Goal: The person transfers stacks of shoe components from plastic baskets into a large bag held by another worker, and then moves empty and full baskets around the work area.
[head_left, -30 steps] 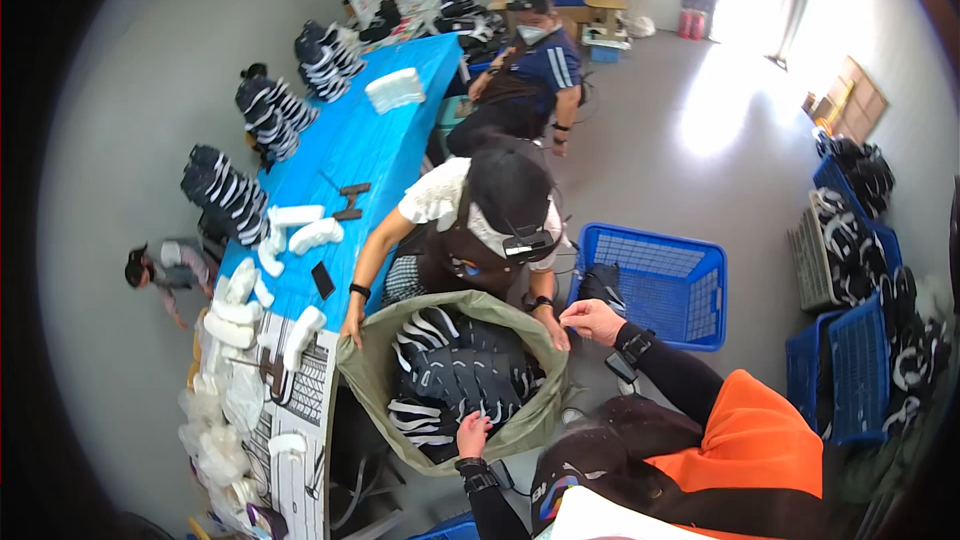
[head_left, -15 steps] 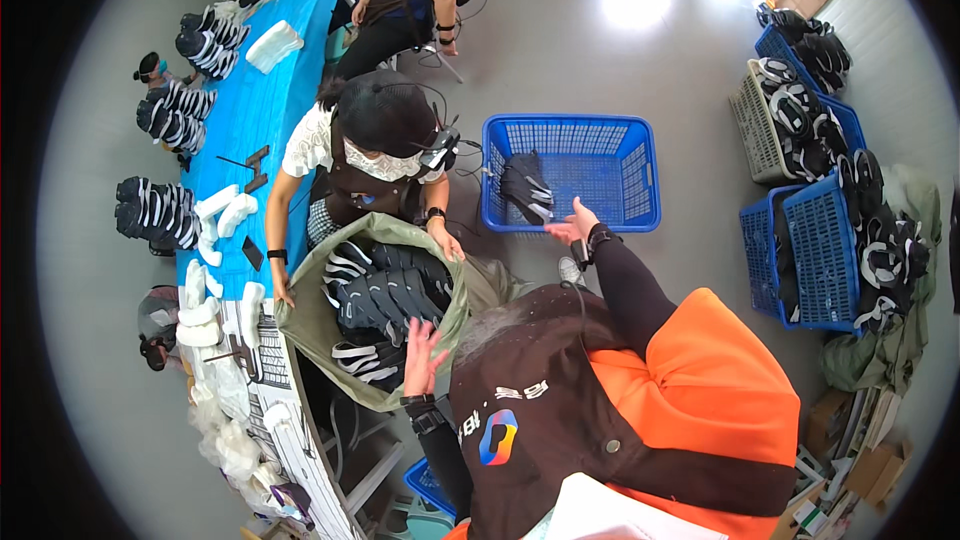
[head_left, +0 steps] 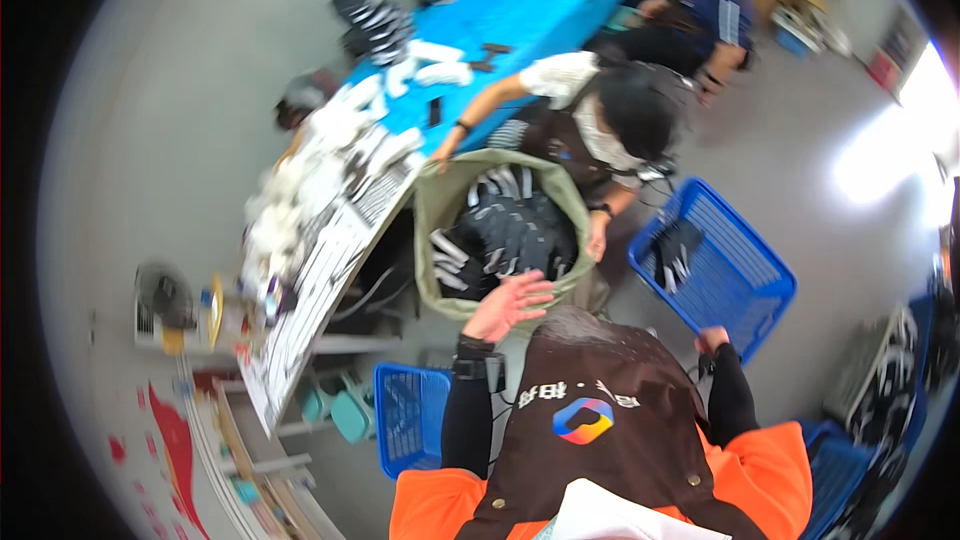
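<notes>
My left hand (head_left: pixel 508 305) is open, palm up with fingers spread, over the near rim of an olive-green cloth sack (head_left: pixel 433 280). The sack's mouth is held wide by the hands of a person across from me. Inside lie several black pieces with white strips (head_left: pixel 510 230), overlapping in rows; their kind is unclear. My right hand (head_left: pixel 712 340) is at the near edge of a blue plastic basket (head_left: pixel 755 290). Its fingers look curled but are blurred, and whether they touch the rim I cannot tell. A few more black-and-white pieces (head_left: pixel 677 250) lie in the basket's left end.
A blue-covered table (head_left: pixel 540 25) holds white padded pieces (head_left: pixel 440 73), a phone (head_left: pixel 434 111) and black-and-white stacks (head_left: pixel 375 15). A smaller blue basket (head_left: pixel 405 420) stands at my lower left, beside teal stools (head_left: pixel 350 420). Loaded crates (head_left: pixel 835 470) stand at the right. Another person sits farther back.
The whole view has swung, so the sack and table sit farther right in it. My right hand has gone from spread fingers to a more curled shape. My left hand stays open by the sack.
</notes>
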Motion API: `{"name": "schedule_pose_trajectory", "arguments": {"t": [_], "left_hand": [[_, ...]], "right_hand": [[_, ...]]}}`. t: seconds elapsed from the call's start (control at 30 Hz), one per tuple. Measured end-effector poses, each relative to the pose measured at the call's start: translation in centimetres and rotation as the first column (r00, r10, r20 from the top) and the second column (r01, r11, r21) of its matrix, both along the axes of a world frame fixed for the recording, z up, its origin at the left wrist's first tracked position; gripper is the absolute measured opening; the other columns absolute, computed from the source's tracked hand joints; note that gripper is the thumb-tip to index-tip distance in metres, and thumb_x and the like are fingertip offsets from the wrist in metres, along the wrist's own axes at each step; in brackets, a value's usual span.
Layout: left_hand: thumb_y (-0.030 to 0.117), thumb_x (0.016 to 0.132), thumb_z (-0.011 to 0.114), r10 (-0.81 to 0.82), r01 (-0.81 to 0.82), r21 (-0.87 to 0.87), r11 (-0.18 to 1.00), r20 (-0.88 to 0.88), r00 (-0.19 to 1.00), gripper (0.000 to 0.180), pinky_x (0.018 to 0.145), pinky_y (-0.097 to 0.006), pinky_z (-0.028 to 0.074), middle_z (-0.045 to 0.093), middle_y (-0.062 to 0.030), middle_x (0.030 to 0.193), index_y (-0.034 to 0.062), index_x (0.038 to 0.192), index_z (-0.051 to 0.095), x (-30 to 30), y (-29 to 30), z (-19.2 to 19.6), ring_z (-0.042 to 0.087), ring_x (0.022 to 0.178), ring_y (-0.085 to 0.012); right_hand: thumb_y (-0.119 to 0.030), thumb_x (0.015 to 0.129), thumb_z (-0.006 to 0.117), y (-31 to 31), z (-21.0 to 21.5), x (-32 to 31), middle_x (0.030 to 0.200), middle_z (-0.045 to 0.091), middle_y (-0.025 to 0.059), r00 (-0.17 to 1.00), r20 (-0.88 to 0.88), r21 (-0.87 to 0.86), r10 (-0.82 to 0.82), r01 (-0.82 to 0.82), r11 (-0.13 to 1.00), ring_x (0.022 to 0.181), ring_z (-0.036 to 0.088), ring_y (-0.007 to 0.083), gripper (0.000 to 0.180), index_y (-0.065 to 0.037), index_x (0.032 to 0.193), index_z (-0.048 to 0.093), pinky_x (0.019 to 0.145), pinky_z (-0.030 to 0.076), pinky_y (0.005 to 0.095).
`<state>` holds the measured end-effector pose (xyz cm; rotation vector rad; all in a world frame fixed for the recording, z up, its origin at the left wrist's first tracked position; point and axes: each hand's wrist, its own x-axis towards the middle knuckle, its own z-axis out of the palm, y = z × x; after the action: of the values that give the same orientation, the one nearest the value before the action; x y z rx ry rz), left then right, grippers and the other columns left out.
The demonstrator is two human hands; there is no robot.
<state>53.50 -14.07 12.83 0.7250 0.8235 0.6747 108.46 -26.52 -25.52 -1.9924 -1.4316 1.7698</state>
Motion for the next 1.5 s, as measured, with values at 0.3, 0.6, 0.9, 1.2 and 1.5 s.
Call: {"name": "schedule_pose_trajectory", "arguments": {"t": [0.3,0.6,0.9,1.2,1.5], "left_hand": [[0.039,0.102,0.052,0.079,-0.091,-0.030,0.995,-0.286,0.955,0.052,0.096,-0.038,0.050,0.059,-0.0139,0.132,0.0059,0.141,0.046,1.4,-6.5,-5.6,0.060,0.118,-0.0243],[0.045,0.096,0.060,-0.099,-0.229,-0.349,0.909,-0.714,0.693,0.046,0.079,-0.033,0.050,0.067,-0.0049,0.114,0.0125,0.129,0.057,-4.5,-16.5,-15.7,0.063,0.093,-0.0162],[0.044,0.095,0.056,-0.336,0.162,-0.294,0.942,-0.852,0.403,0.046,0.070,-0.031,0.049,0.065,-0.0020,0.096,0.0064,0.120,0.064,-10.1,-25.5,-21.0,0.059,0.082,-0.0134],[0.040,0.096,0.060,-0.286,0.098,-0.276,0.956,-0.806,0.518,0.039,0.073,-0.036,0.053,0.067,-0.0082,0.098,0.0056,0.116,0.063,-6.3,-21.9,-21.9,0.064,0.084,-0.0202],[0.042,0.098,0.057,-0.248,-0.098,-0.391,0.915,-0.737,0.629,0.040,0.075,-0.035,0.051,0.070,-0.0035,0.113,0.0138,0.126,0.059,-2.9,-13.8,-21.3,0.067,0.092,-0.0169]], "right_hand": [[-0.028,0.058,0.071,4.1,0.7,2.4,0.059,0.063,0.0100,0.631,0.541,0.236,0.556,-0.748,0.620,0.054,0.062,0.0297,0.012,-0.018,0.055,0.067,0.050,0.047,0.0418],[-0.018,0.094,0.058,8.4,6.7,-1.4,0.071,0.070,0.0057,0.903,-0.069,-0.194,-0.424,0.405,0.894,0.055,0.065,0.0132,0.018,-0.003,0.094,0.068,0.047,0.051,0.0292],[-0.017,0.092,0.058,-0.8,1.9,3.8,0.070,0.070,0.0069,0.893,0.062,-0.357,-0.446,0.437,0.826,0.053,0.065,0.0155,0.020,-0.001,0.084,0.067,0.044,0.051,0.0313],[-0.019,0.087,0.055,-3.6,-1.6,6.5,0.065,0.070,0.0063,0.968,0.060,-0.257,-0.243,0.251,0.933,0.055,0.067,0.0167,0.025,-0.009,0.069,0.070,0.050,0.052,0.0332],[-0.012,0.089,0.055,0.3,4.7,5.6,0.066,0.069,0.0089,0.839,-0.065,-0.226,-0.540,0.514,0.827,0.050,0.065,0.0173,0.023,-0.001,0.073,0.068,0.042,0.049,0.0315]]}}
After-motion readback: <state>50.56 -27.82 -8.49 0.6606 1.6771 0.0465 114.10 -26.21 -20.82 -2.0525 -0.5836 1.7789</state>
